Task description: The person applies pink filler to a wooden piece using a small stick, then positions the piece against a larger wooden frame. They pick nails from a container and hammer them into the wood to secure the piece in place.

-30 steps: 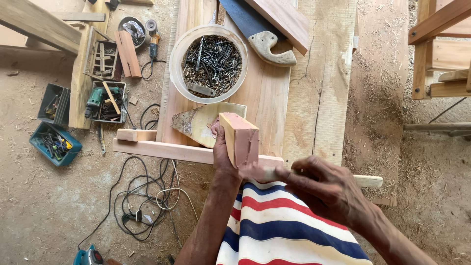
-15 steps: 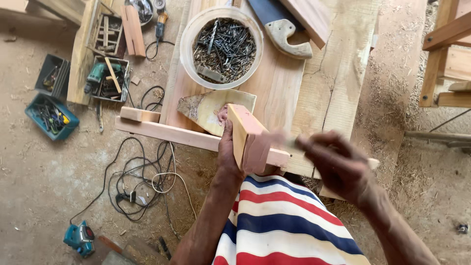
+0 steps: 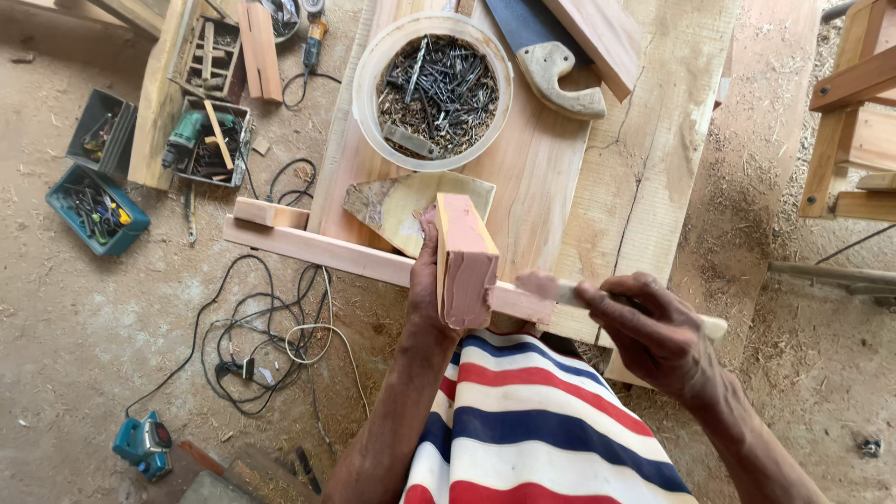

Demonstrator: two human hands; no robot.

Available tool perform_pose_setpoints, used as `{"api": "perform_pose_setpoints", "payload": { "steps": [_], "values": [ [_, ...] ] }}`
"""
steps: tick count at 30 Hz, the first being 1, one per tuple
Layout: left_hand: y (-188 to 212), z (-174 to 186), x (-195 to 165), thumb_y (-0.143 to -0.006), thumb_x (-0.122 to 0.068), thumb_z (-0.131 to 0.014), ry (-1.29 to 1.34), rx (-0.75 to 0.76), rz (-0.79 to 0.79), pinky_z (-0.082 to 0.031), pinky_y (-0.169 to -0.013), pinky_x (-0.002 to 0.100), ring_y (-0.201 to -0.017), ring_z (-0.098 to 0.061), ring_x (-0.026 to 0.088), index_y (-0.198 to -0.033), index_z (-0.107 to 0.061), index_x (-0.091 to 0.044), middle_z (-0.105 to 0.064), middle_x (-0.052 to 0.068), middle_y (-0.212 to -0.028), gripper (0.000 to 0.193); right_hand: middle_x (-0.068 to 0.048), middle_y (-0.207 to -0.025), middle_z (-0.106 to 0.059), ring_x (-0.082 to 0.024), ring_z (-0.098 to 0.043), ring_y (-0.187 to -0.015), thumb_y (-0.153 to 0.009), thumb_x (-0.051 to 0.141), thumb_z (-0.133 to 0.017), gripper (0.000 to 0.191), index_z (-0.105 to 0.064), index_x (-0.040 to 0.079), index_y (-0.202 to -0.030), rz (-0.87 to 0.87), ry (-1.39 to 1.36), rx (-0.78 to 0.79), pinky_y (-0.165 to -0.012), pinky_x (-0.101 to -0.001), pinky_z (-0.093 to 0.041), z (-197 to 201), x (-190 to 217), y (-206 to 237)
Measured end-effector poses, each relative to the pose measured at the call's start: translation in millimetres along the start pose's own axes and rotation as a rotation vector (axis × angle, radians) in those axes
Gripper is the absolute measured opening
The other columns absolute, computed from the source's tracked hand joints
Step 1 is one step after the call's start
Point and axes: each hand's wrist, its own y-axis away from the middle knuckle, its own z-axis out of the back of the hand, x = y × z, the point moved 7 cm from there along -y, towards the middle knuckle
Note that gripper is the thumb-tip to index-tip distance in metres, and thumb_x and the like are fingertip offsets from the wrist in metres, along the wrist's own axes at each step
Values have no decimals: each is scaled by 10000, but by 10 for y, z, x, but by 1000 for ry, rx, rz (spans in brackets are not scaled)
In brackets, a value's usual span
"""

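1. Your left hand (image 3: 427, 280) is clamped around a short wooden block (image 3: 464, 254), holding it upright over the near edge of the workbench (image 3: 653, 168); the fingers wrap the block's far side and are mostly hidden behind it
2. The end face of the block that is turned toward you is coated with a pinkish-brown paste
3. Your right hand (image 3: 653, 331) is closed on the handle of a putty knife (image 3: 551, 287), whose blade carries a lump of the same paste and sits just beside the block's coated end, to its right
4. A long wooden strip (image 3: 317, 250) lies across the bench edge under the block, with a small offcut (image 3: 269, 214) resting on its left end
5. Just behind the block lies a flat scrap board (image 3: 397, 205) smeared with paste
6. Farther back on the bench stands a round white tub (image 3: 434, 89) full of nails, with a handsaw (image 3: 551, 56) to its right
7. On the sandy floor to your left lie tangled cables (image 3: 261, 345), a blue power tool (image 3: 142, 443) and open tool trays (image 3: 98, 196)
8. A red, white and blue striped cloth (image 3: 541, 429) covers your lap
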Motion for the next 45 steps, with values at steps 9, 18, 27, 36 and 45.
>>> {"api": "perform_pose_setpoints", "payload": {
  "steps": [9, 18, 27, 36, 45],
  "values": [
    [-18, -145, 31, -1052, -504, -448, 33, -67, -61, -578, -950, 417, -1109, -644, 264, -1438, -497, -99, -630, 122, -1229, 561, -57, -977, -657, -118, -573, -724, -964, 59, -718, 353, -680, 108, -1311, 70, 292, -55, -528, -256, -516, 348, -94, -320],
    [59, -75, -400, -934, -557, -575, -68, -287, -332, -558, -980, 410, -1126, -648, 251, -1352, -561, -16, -659, 124, -1240, 684, -49, -1018, -681, -105, -673, -794, -957, 88, -698, 339, -662, 131, -1291, 7, -11, -14, -571, -241, -573, -101, 302, -347],
    [217, -45, -573, -904, -571, -636, -262, -323, -420, -612, -891, 447, -1048, -673, 320, -1295, -582, 84, -677, 210, -1161, 765, -77, -1010, -690, -115, -664, -713, -1012, 49, -671, 258, -688, 78, -1268, -135, 131, -82, -507, -239, -536, -99, 73, -444],
    [-70, 149, -446, -905, -530, -617, 76, -276, -327, -600, -957, 419, -1108, -678, 251, -1362, -542, -54, -692, 84, -1196, 664, -71, -1030, -701, -129, -720, -843, -947, 56, -693, 252, -708, 81, -1197, -92, -298, 122, -630, -233, -631, -458, 419, -374],
    [174, 542, -971, -977, -620, -493, -188, -388, -380, -608, -734, 417, -1004, -710, 294, -1420, -509, -31, -682, 143, -1107, 737, -73, -1024, -699, -143, -686, -779, -954, 101, -674, 326, -704, 139, -1276, -209, -155, 278, -578, -262, -603, -738, 135, -255]
  ]
}}
